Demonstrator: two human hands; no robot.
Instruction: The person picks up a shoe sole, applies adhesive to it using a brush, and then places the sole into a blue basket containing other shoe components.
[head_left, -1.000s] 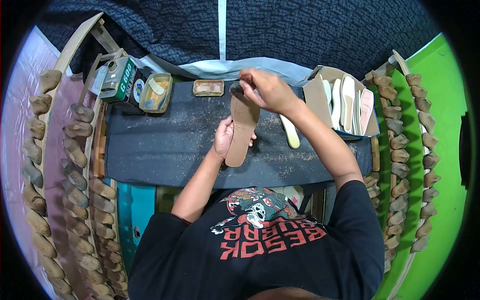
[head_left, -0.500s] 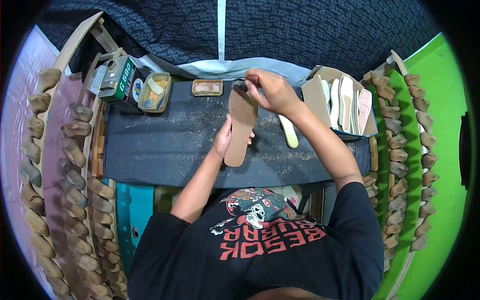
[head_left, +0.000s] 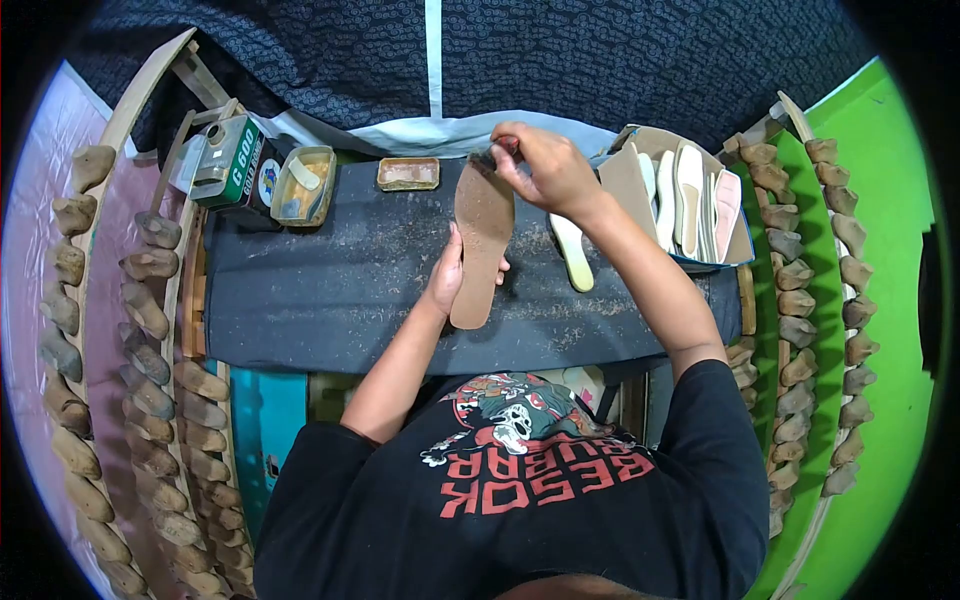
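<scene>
- The worktop (head_left: 330, 290), covered in a dark, dust-flecked mat, carries everything; racks of wooden shoe lasts (head_left: 150, 310) flank it on both sides.
- An open box of pale insoles (head_left: 690, 205) stands at the right end, a green glue can (head_left: 228, 158) and a tray (head_left: 305, 185) at the far left corner, a small flat tin (head_left: 408, 173) near the middle of the far edge, and one loose pale insole (head_left: 572, 250) lies just beside the person's right forearm.
- The brown insole (head_left: 482, 245) is raised above the middle of the worktop, toe end away from the person. It looks thin, light and board-like, likely stiff enough to keep flat yet liable to bend, so it is best gripped along its edges near the waist.
- The left hand (head_left: 447, 275) is curled round the insole's heel half, thumb on its edge, supporting it from behind.
- The right hand (head_left: 545, 170) is closed in a pinch at the toe end on a small dark object (head_left: 487, 158), which I cannot identify.
</scene>
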